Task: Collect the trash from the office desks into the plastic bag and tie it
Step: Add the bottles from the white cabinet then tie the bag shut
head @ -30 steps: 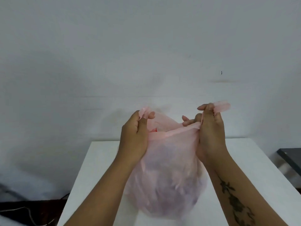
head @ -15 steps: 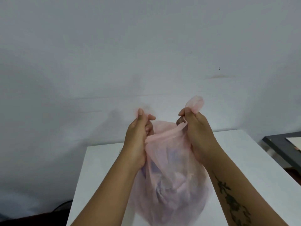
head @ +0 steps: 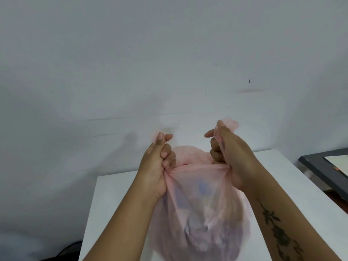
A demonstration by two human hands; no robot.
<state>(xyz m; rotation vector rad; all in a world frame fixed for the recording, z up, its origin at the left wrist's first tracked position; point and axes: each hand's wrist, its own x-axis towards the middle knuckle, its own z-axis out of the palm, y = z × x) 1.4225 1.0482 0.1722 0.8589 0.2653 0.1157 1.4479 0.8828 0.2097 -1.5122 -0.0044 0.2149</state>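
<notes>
A thin, see-through pink plastic bag [head: 203,213] bulges with crumpled trash and hangs over the white desk [head: 113,194]. My left hand [head: 158,166] is closed on the bag's left handle, whose tip pokes out above the thumb. My right hand [head: 231,157] is closed on the right handle, its end sticking up past the fingers. The bag's front rim is stretched taut between both fists. Through the gap between my hands, the far side of the bag's mouth shows. The trash inside is only dim purple, blue and white shapes.
A plain white wall fills the view behind the desk. A dark grey desk [head: 320,166] with a pale sheet on it stands at the right edge. Dark floor and something black show at the lower left, beside the white desk.
My hands have drawn apart again after coming close together half a second ago, pulling the bag's rim tight between them. The bag hangs longer under my fists.
</notes>
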